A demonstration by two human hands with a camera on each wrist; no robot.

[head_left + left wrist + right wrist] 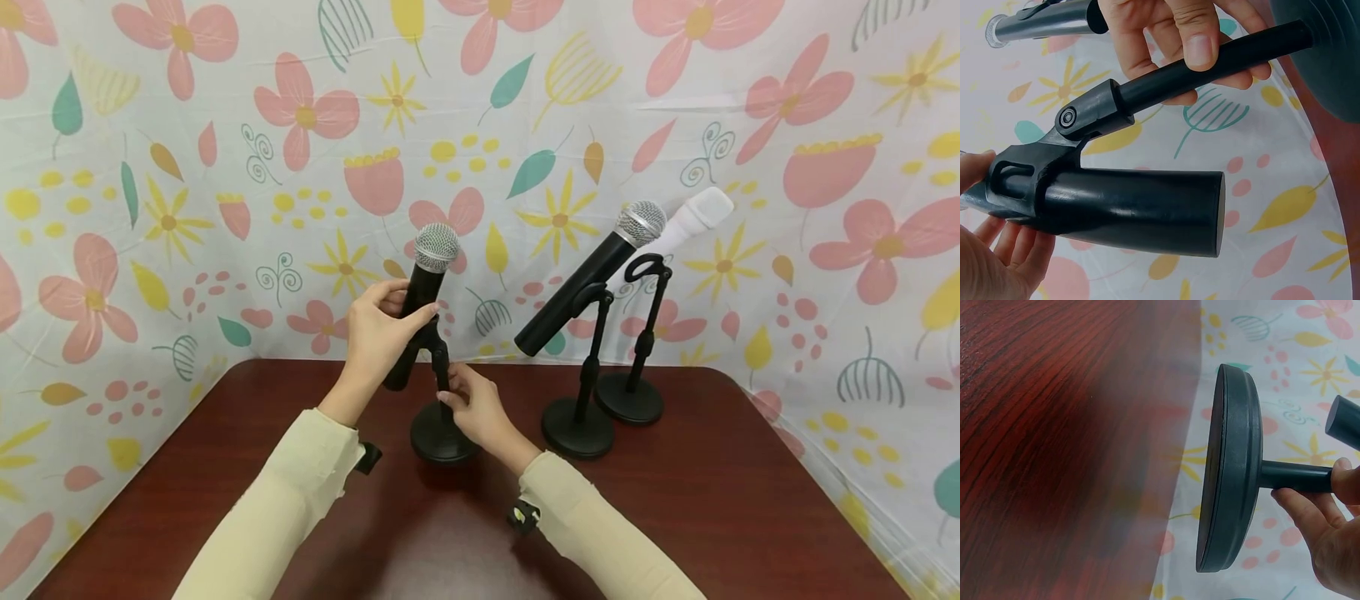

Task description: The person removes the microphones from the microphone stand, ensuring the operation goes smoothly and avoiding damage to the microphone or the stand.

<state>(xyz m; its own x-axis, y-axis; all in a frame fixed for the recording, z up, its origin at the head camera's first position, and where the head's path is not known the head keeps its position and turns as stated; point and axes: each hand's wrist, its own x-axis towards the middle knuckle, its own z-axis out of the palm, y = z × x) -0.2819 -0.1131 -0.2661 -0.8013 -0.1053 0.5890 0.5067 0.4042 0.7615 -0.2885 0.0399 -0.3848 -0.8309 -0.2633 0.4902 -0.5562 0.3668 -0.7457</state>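
Note:
A black microphone with a silver mesh head sits tilted in the clip of a black desk stand. My left hand grips the microphone around the clip, thumb on one side and fingers on the other. Lower down, my right hand pinches the stand's pole between thumb and fingers. In the right wrist view the round base shows its edge and part of its underside, apparently raised off the table. The left wrist view shows the pivot joint between clip and pole.
To the right, a second black microphone leans in its own stand. Behind it are a white microphone and another black stand. The dark red wooden table ends at a flower-patterned cloth.

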